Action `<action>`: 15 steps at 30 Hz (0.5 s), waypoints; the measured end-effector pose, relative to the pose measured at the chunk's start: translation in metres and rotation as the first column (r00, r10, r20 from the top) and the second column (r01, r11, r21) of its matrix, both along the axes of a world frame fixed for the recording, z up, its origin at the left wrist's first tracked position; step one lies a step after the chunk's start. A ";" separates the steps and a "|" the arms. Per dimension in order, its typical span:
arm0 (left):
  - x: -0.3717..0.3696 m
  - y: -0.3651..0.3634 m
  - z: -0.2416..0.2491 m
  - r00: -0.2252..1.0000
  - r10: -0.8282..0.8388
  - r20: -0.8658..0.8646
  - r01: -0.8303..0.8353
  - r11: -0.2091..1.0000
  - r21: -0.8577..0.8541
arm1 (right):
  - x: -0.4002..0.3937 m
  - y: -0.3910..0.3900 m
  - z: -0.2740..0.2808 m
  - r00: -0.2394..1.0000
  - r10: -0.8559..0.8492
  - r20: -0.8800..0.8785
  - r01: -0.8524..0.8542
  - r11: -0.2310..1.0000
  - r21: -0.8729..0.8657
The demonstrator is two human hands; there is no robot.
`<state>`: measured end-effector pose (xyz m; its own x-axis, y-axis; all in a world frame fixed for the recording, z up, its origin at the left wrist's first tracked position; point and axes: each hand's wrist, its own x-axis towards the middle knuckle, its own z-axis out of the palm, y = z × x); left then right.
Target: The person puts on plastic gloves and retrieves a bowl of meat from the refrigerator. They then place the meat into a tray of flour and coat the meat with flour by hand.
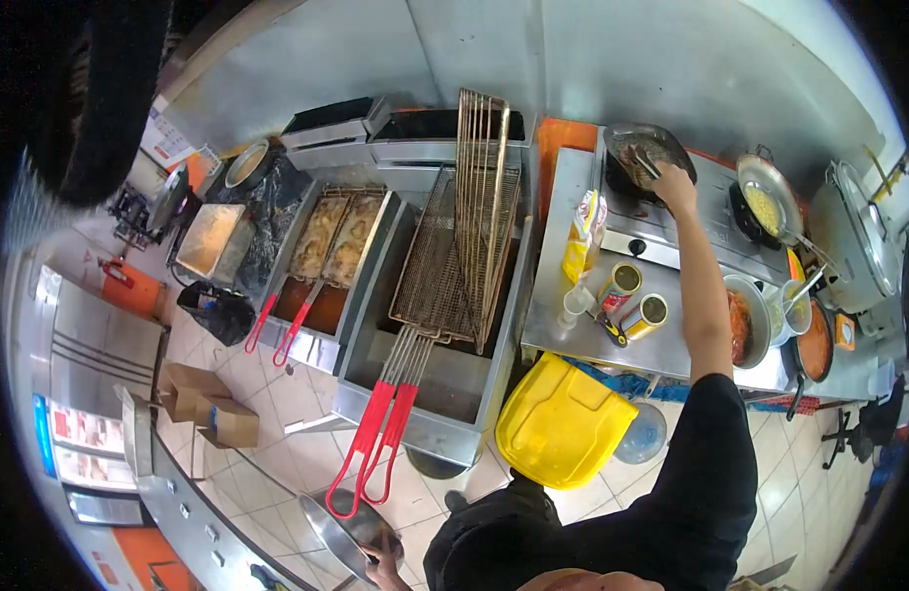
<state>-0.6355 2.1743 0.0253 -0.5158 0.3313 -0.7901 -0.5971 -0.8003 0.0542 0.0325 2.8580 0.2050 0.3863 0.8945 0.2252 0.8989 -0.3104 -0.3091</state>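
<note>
My right hand point(675, 187) is closed round metal tongs point(646, 161), whose tips reach into a dark pan point(622, 148) of food on the stove at the top right. Low in the view, my left hand point(383, 566) grips the edge of a round metal bowl point(341, 532), held out over the floor. Nearest below the pan are a yellow and white bag point(584, 236), two opened cans point(622, 283) and a clear cup point(575, 303) on the steel counter.
Left of the counter, a fryer point(454, 433) holds wire baskets point(435, 256) with red handles; frying food point(336, 236) sits in another. A yellow lid point(563, 419) is below the counter. Right are a pan of yellow food point(760, 209), a large pot point(853, 236) and bowls.
</note>
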 end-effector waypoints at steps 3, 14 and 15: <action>-0.035 -0.016 -0.030 0.949 0.078 0.304 -0.120 0.985 0.121 | -0.003 -0.032 0.018 0.998 -0.066 0.004 0.066 0.994 -0.086; -0.073 -0.030 -0.069 0.949 -0.175 0.263 0.064 0.922 0.382 | 0.026 -0.074 0.044 0.939 -0.003 0.344 -0.012 0.999 0.041; -0.082 -0.032 -0.085 0.956 -0.226 0.189 0.161 0.938 0.308 | 0.042 -0.069 0.031 0.958 -0.010 0.286 -0.028 0.991 0.131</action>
